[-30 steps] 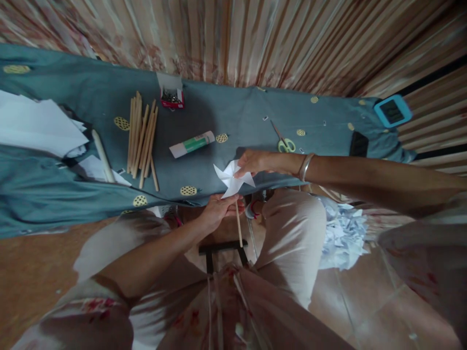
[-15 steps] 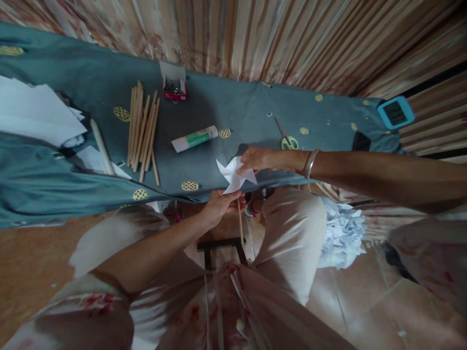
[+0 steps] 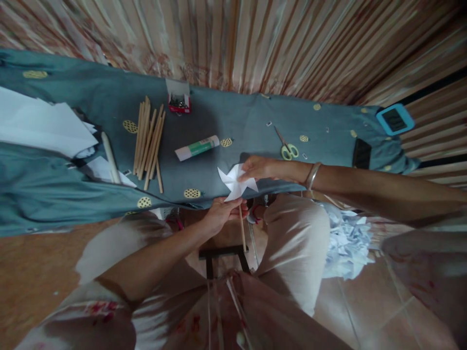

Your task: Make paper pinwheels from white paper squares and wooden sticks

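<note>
A white paper pinwheel [image 3: 233, 183] is held over the near edge of the cloth-covered table. Its wooden stick [image 3: 242, 233] slants down toward my lap. My left hand [image 3: 222, 214] closes around the upper part of the stick, just below the paper blades. Fingers of my right hand [image 3: 255, 169] press on the pinwheel's middle from the upper right, hiding its centre. Above lies a green-and-white glue stick [image 3: 199, 147]. Scissors [image 3: 288, 148] with pale green handles rest beyond my right hand.
Several wooden sticks [image 3: 149, 143] lie in a bunch at left, beside a white rod [image 3: 110, 158] and paper sheets [image 3: 40, 121]. An open red box [image 3: 179, 103] holds small metal pieces. At right are a black phone-like object [image 3: 362, 154], a blue-framed device [image 3: 395, 119] and crumpled paper [image 3: 346, 243].
The view has tilted slightly, so the table and its things sit lower in the picture. Both hands keep their hold on the pinwheel, with little visible movement.
</note>
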The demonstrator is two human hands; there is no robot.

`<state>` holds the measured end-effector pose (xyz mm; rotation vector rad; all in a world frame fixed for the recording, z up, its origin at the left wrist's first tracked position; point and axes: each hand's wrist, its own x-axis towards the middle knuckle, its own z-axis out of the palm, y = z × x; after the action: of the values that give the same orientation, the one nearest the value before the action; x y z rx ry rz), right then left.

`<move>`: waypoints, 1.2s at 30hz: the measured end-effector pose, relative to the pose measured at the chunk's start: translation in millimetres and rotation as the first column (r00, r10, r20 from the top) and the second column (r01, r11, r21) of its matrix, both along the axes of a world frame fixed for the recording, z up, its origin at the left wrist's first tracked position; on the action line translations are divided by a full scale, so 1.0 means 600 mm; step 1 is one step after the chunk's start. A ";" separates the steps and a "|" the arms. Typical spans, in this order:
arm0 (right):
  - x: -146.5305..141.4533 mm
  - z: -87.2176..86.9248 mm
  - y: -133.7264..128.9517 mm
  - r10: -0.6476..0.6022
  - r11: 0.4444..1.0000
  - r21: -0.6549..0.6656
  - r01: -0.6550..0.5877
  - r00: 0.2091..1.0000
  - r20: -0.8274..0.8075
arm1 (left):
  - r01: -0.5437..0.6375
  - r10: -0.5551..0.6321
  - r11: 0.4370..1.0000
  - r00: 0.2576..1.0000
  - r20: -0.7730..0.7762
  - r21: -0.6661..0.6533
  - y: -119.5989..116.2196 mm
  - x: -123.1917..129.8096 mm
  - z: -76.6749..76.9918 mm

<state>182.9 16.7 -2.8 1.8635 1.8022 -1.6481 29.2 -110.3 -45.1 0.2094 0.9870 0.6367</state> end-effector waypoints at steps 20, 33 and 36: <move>0.031 0.048 -0.060 -0.505 0.863 -0.234 0.448 0.782 -0.364 | -0.030 0.030 0.994 1.000 0.003 0.103 0.028 -0.005 0.031; 0.007 0.023 -0.046 -0.550 0.811 -0.170 0.560 0.631 -0.548 | -0.035 0.048 0.976 0.997 -0.058 0.216 0.054 -0.001 0.035; 0.004 0.014 -0.038 -0.544 0.803 -0.176 0.569 0.580 -0.606 | -0.038 0.058 0.959 0.996 -0.061 0.281 0.066 -0.003 0.030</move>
<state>185.3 -6.4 5.8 2.2273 1.4450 -2.7805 27.6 -70.7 -27.2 0.4610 0.9683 0.8182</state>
